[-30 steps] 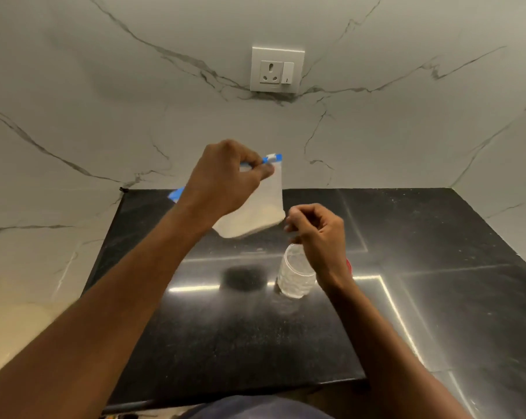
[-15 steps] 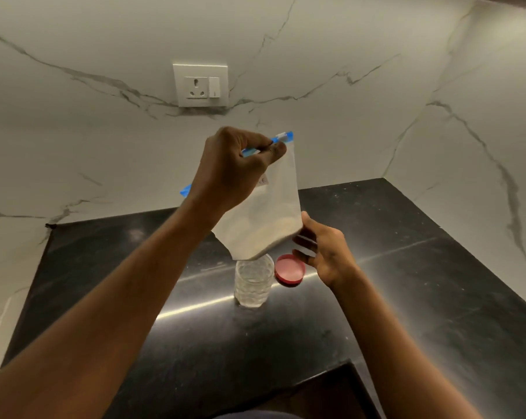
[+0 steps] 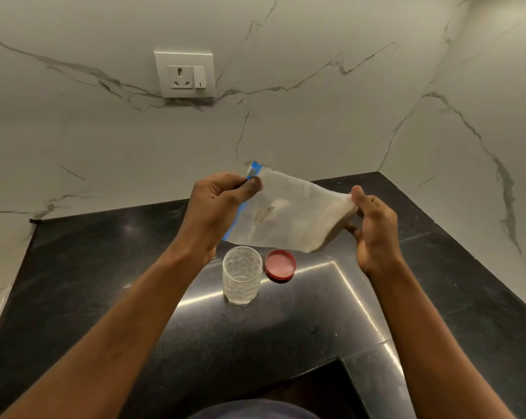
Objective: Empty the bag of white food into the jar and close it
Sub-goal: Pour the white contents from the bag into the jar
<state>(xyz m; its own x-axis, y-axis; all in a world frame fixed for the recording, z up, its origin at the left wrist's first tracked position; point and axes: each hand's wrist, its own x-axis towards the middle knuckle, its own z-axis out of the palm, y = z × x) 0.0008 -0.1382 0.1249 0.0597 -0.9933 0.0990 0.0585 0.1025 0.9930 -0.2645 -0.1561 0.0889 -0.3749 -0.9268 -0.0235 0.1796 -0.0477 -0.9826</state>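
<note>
A clear zip bag [image 3: 288, 216] with a blue seal strip holds white food gathered at its right end. It lies sideways in the air above the counter. My left hand [image 3: 219, 207] pinches the blue sealed edge, and my right hand [image 3: 373, 228] grips the bottom end. Below the bag a clear patterned jar [image 3: 242, 275] stands upright and uncovered on the black counter [image 3: 104, 282]. Its red lid [image 3: 280, 264] lies flat just to the jar's right.
The counter sits in a corner between two white marble walls. A wall socket with a switch [image 3: 184, 74] is on the back wall. The counter's front edge steps back in a notch at the bottom right [image 3: 343, 361].
The bag hung upright from my left hand alone; now it is turned sideways and my right hand has taken its bottom end. The lid, earlier by my right hand, lies beside the jar.
</note>
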